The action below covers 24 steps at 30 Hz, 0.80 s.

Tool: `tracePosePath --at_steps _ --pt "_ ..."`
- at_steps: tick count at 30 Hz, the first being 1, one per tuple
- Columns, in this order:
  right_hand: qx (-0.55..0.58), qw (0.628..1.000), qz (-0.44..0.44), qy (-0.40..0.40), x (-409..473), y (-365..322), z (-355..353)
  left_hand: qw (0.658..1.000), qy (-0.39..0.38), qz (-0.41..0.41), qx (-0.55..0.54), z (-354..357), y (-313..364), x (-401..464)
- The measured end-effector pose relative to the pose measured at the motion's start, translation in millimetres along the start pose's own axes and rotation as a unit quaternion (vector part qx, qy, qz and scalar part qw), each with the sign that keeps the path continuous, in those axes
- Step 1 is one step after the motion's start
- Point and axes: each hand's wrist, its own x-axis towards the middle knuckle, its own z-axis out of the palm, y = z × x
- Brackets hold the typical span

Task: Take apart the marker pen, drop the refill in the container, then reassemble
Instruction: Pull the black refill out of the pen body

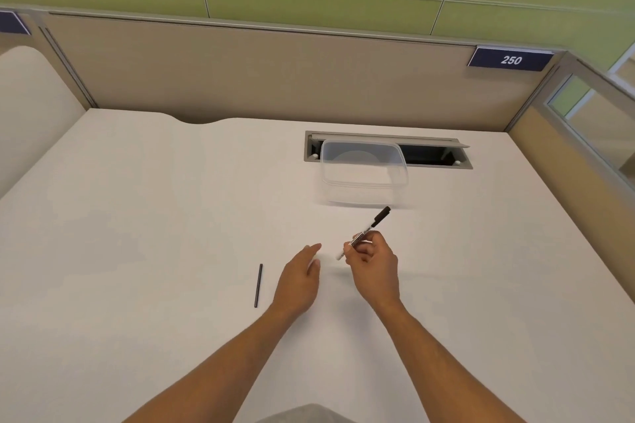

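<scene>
A: While the right hand (372,259) is curled around the marker pen (365,233), where does the pen point?

B: It tilts up and away from the person, black cap end toward the container (364,165), white end low beside the fingers. The fingers pinch the barrel near its lower half.

A: And the left hand (299,280)?

B: Fingers loosely extended, gripping nothing. It sits just beside the right hand, low over the desk (137,216); I cannot tell whether it touches the surface.

A: Where is the refill?

B: A thin dark refill (258,285) lies flat on the desk, to the left of the left hand and apart from it, running roughly toward and away from the person.

A: The container?

B: Clear plastic, no lid on it, standing farther back on the desk beyond the pen. Its far edge overlaps a cable slot (439,154) set into the desk. It looks empty.

A: Anything else?

B: A beige partition (257,72) behind the desk carries a blue sign (511,59) reading 250.
</scene>
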Motion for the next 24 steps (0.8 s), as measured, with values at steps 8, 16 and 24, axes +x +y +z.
tracePosePath --at_steps 8,16,24 --pt "-0.08 0.996 -0.007 -0.044 -2.7 28.3 14.6 0.923 -0.023 0.126 0.363 10.5 -41.6 -7.3" --pt "-0.119 0.991 -0.023 -0.049 7.9 30.5 14.7 0.907 -0.02 0.126 0.402 12.6 -41.2 -8.7" --pt "-0.141 0.989 -0.042 -0.025 4.6 40.2 11.6 0.907 -0.023 0.121 0.404 11.9 -40.2 -10.8"
